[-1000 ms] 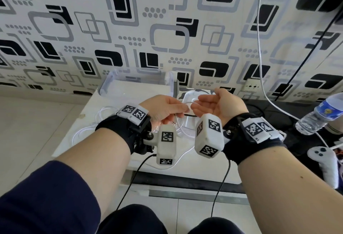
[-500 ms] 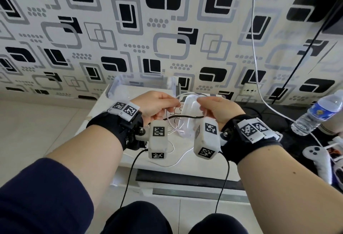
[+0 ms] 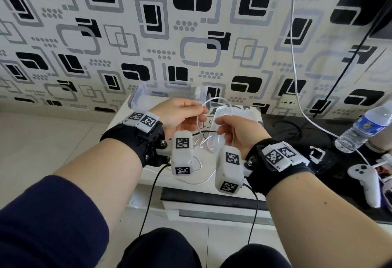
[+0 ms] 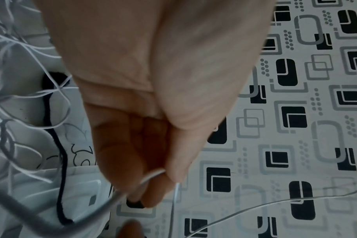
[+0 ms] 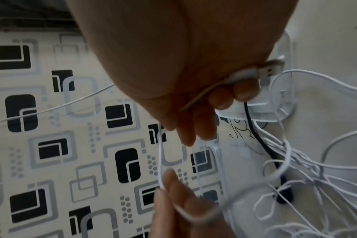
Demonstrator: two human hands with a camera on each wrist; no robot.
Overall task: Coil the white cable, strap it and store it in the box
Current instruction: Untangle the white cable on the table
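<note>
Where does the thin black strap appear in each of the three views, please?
Head: thin black strap runs level between the left hand and right hand, centre.
Left wrist: a dark band hangs at lower left.
Right wrist: it drops from the fingers, right of centre.
Shared landmark: the thin white cable.

Loose loops of the white cable [image 3: 199, 174] sprawl over the bench [image 3: 148, 174] under both hands, tangled with a black strap [image 3: 206, 132]. Behind them, the clear box [image 3: 235, 117] and its lid [image 3: 165, 93] block the way to the wall. Right of the bench, a water bottle [image 3: 364, 128] and game controller [image 3: 364, 180] crowd the dark surface.
</note>
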